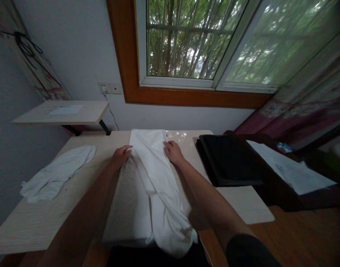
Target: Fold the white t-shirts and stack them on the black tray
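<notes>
A white garment (155, 159) lies lengthwise on the pale wooden table (61, 211). Its far end is narrow and folded in, a loose folded strip runs slantwise down its middle, and the near end droops over the table's front edge. At its left edge, my left hand (121, 155) pinches the fabric between thumb and fingers. Opposite, my right hand (173, 152) has its fingers closed on the right edge, a little nearer the far end. Both forearms reach across the tabletop on either side of the garment.
Another white cloth (58, 172) lies flattened on the left. A raised shelf (61, 111) with a paper stands at the back left. To the right are a black folder-like stack (231, 159) and a white sheet (292, 167) on dark furniture. Wall and window close off the back.
</notes>
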A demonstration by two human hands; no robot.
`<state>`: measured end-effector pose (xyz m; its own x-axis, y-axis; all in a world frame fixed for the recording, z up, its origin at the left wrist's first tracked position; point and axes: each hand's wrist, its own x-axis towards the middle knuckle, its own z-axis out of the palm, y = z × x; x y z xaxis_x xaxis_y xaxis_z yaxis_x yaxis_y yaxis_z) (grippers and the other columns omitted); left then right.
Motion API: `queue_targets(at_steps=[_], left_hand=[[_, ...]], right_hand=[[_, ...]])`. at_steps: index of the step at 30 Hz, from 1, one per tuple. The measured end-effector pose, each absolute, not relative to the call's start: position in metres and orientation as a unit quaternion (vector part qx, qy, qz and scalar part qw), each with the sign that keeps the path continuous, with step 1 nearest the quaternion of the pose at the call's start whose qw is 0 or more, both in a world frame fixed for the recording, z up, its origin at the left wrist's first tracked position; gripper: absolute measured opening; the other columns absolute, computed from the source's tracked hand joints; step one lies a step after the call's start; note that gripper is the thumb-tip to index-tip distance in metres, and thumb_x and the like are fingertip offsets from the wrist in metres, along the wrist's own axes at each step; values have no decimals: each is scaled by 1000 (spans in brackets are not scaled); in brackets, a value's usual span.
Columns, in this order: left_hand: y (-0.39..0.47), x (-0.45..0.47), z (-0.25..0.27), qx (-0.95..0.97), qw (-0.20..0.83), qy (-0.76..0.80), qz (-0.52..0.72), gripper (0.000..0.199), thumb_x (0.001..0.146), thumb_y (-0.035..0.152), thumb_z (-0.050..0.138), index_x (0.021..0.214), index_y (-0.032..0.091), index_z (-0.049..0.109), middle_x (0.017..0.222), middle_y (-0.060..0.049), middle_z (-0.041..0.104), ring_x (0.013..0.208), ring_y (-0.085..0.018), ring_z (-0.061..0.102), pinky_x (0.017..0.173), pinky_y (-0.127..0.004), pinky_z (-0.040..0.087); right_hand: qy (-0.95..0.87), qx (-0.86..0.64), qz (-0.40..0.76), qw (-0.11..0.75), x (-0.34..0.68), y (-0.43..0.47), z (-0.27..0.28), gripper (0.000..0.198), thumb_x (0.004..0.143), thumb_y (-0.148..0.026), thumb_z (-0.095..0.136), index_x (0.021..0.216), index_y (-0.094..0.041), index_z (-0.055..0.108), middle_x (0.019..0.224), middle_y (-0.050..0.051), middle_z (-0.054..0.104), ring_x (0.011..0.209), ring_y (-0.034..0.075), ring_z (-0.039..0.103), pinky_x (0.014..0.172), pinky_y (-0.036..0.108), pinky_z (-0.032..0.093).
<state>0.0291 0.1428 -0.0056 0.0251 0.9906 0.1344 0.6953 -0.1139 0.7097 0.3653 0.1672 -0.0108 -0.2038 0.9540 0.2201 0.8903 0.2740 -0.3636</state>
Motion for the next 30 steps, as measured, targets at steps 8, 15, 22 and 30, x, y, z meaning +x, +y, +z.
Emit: queue_targets(at_steps=[8, 15, 22, 30], left_hand=[[120, 15, -23, 748, 222, 546, 306, 51, 98, 51, 39, 119, 19, 74, 120, -10, 75, 116, -26, 66, 108, -43, 45], [114, 23, -24, 747, 179, 568, 296, 55, 100, 46, 31, 127, 17, 69, 125, -11, 72, 118, -25, 65, 107, -43, 45], [126, 31, -29, 760, 106, 588, 256, 48, 104, 39, 29, 131, 23, 65, 132, -7, 69, 125, -22, 60, 114, -45, 36], [174, 50, -17, 743, 70, 605, 279, 46, 102, 38, 35, 140, 27, 59, 128, -4, 71, 134, -20, 50, 122, -43, 27]], right_hand=[[-764, -514, 198, 336, 382, 93, -24, 33, 100, -35, 51, 123, -25, 72, 121, 7, 72, 133, 28, 51, 114, 46, 39], [-739, -518, 227, 366, 385, 71, -23, 33, 100, -37, 48, 106, -26, 79, 110, 6, 77, 128, 28, 56, 112, 46, 41], [-724, -566, 182, 349, 381, 97, -26, 32, 100, -32, 49, 105, -25, 80, 109, 5, 78, 127, 27, 57, 113, 42, 40], [-700, -629, 141, 308, 383, 158, -21, 34, 100, -29, 47, 114, -25, 77, 117, 7, 74, 126, 24, 58, 109, 36, 41]])
